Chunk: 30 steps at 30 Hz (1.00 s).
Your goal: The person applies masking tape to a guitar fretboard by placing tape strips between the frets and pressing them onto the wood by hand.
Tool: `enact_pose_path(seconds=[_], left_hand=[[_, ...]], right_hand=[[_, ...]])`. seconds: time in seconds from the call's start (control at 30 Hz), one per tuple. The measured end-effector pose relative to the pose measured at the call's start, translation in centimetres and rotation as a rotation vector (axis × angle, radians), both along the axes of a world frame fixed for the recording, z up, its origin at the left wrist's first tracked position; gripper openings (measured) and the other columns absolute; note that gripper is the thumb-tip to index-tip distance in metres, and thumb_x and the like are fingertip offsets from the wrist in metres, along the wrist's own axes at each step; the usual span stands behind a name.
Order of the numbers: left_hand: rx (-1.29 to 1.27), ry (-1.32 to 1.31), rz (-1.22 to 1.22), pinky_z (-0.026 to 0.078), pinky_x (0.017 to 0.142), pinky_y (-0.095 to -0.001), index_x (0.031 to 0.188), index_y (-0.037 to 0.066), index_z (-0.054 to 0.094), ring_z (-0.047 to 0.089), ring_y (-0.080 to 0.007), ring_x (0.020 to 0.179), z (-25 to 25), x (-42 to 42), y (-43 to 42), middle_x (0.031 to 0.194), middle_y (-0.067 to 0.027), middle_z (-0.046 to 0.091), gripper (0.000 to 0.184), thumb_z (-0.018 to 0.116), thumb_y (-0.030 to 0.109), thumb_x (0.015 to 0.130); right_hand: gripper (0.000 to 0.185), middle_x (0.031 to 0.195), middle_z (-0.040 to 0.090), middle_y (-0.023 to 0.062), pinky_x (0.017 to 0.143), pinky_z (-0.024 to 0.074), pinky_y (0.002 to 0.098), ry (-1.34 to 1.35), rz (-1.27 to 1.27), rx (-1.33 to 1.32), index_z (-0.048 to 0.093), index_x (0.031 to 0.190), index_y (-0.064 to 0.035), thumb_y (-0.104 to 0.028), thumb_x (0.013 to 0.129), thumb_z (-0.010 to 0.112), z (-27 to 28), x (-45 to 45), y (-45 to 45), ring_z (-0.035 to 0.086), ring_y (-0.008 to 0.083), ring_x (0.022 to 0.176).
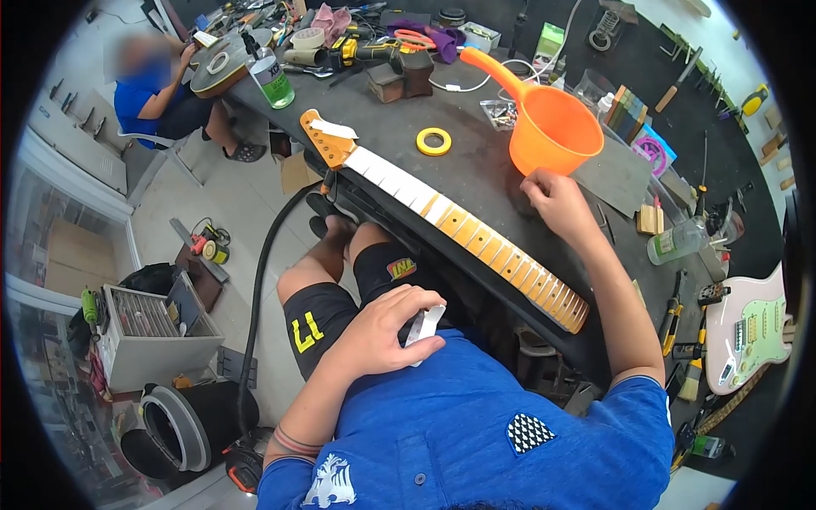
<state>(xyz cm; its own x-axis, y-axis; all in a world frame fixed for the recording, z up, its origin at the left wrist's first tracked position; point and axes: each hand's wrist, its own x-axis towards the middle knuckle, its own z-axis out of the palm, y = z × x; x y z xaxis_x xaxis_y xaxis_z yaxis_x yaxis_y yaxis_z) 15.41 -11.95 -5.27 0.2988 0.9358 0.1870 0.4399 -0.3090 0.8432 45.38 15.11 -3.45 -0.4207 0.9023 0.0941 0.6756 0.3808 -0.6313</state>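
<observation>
My left hand [387, 330] is closed round a small white folded piece [425, 325], held over my lap. My right hand [552, 200] is at the lower edge of an orange dipper [557, 127], its fingers curled; whether anything is between them is hidden. Between my hands a guitar neck [459, 225] lies slantwise along the bench's near edge. White strips cover the frets of its upper half, and bare wood shows between the frets lower down. A white piece also lies on its headstock [327, 136]. Beyond the neck sits a yellow tape roll [433, 142].
Another person [153, 93] sits at the far left beside a guitar body [223, 64]. Spray bottles [274, 81], a cordless tool and cloths stand along the bench [374, 119]. A pink guitar body [748, 331] is at the right. A black hose [259, 306] runs down at the left.
</observation>
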Motion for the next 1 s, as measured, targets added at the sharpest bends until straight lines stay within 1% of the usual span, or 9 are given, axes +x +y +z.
enact_pose_path(seconds=[0.2, 0.3, 0.4, 0.43, 0.53, 0.8, 0.93, 0.97, 1.0], left_hand=[[0.033, -0.003, -0.027, 0.060, 0.102, -0.0455, 0.142, 0.008, 0.071, 0.077, -0.0347, 0.116, -0.4, -1.4, 3.2, 0.123, -0.0116, 0.078, 0.057, 0.094, 0.028, 0.093], [0.073, 0.021, -0.031, 0.060, 0.101, -0.0462, 0.142, 0.009, 0.072, 0.077, -0.0367, 0.114, 0.5, -1.9, 5.1, 0.122, -0.0117, 0.078, 0.061, 0.097, 0.027, 0.089], [0.140, 0.034, -0.054, 0.059, 0.098, -0.0468, 0.141, 0.010, 0.072, 0.076, -0.0379, 0.110, 2.0, -2.0, 7.2, 0.121, -0.0121, 0.077, 0.067, 0.100, 0.027, 0.083], [0.155, 0.037, -0.066, 0.059, 0.096, -0.0470, 0.141, 0.010, 0.072, 0.076, -0.0380, 0.109, 2.6, -2.0, 7.8, 0.120, -0.0121, 0.077, 0.068, 0.100, 0.026, 0.081], [0.199, 0.059, -0.087, 0.057, 0.089, -0.0467, 0.142, 0.011, 0.072, 0.074, -0.0366, 0.100, 3.5, -2.0, 9.4, 0.117, -0.0121, 0.076, 0.073, 0.102, 0.027, 0.077], [0.053, 0.008, -0.055, 0.058, 0.082, -0.0449, 0.151, 0.002, 0.069, 0.074, -0.0359, 0.095, 4.3, -1.9, 11.0, 0.114, -0.0130, 0.078, 0.086, 0.102, 0.030, 0.076], [-0.239, -0.140, -0.020, 0.061, 0.086, -0.0422, 0.137, -0.003, 0.075, 0.079, -0.0384, 0.095, 3.9, -2.4, 11.2, 0.108, -0.0156, 0.080, 0.071, 0.099, 0.028, 0.078], [-0.340, 0.001, -0.085, 0.062, 0.086, -0.0393, 0.126, -0.004, 0.078, 0.081, -0.0286, 0.093, 3.8, -2.9, 11.4, 0.106, -0.0142, 0.082, 0.050, 0.095, 0.025, 0.089], [-0.490, -0.079, -0.053, 0.062, 0.086, -0.0380, 0.124, -0.005, 0.078, 0.081, -0.0250, 0.093, 3.4, -2.8, 11.4, 0.106, -0.0134, 0.082, 0.044, 0.092, 0.024, 0.094]], right_hand=[[0.025, 0.098, 0.082, 0.0184, 0.088, 0.0602, 0.0419, 0.007, -0.036, -0.069, 0.080, 0.112, 0.0042, -0.019, 0.110, 0.073, 1.3, -1.1, -1.1, 0.077, 0.0292, 0.090], [0.026, 0.104, 0.077, 0.0114, 0.087, 0.0590, 0.0377, 0.174, 0.204, -0.310, 0.078, 0.121, -0.0004, -0.023, 0.109, 0.078, 4.4, -3.5, -4.8, 0.074, 0.0208, 0.095], [0.044, 0.105, 0.068, 0.0079, 0.083, 0.0574, 0.0373, 0.138, 0.465, -0.492, 0.074, 0.133, -0.0060, -0.032, 0.101, 0.090, 7.7, -5.8, -7.4, 0.068, 0.0196, 0.092], [0.056, 0.104, 0.059, 0.0020, 0.079, 0.0515, 0.0313, 0.106, 0.519, -0.509, 0.070, 0.139, -0.0064, -0.031, 0.096, 0.097, 7.7, -6.3, -7.6, 0.059, 0.0133, 0.088], [0.031, 0.092, 0.066, 0.0053, 0.079, 0.0560, 0.0392, 0.134, 0.473, -0.611, 0.074, 0.118, -0.0066, -0.028, 0.101, 0.089, 6.3, -7.4, -7.4, 0.066, 0.0225, 0.084], [0.018, 0.092, 0.076, 0.0020, 0.077, 0.0544, 0.0312, 0.362, 0.347, -0.982, 0.076, 0.110, 0.0004, -0.016, 0.110, 0.082, 5.0, -6.9, -5.1, 0.066, 0.0075, 0.086], [0.019, 0.091, 0.074, 0.0005, 0.075, 0.0539, 0.0294, 0.338, 0.304, -0.952, 0.078, 0.106, 0.0028, -0.015, 0.113, 0.079, 4.6, -6.7, -2.9, 0.065, 0.0059, 0.085], [0.021, 0.092, 0.074, 0.0011, 0.077, 0.0540, 0.0299, 0.305, 0.296, -0.904, 0.077, 0.105, 0.0027, -0.016, 0.113, 0.079, 4.4, -6.7, -2.4, 0.065, 0.0069, 0.087], [0.023, 0.093, 0.073, 0.0016, 0.079, 0.0541, 0.0304, 0.272, 0.289, -0.856, 0.077, 0.104, 0.0025, -0.018, 0.113, 0.079, 4.4, -6.8, -1.9, 0.066, 0.0078, 0.089]])
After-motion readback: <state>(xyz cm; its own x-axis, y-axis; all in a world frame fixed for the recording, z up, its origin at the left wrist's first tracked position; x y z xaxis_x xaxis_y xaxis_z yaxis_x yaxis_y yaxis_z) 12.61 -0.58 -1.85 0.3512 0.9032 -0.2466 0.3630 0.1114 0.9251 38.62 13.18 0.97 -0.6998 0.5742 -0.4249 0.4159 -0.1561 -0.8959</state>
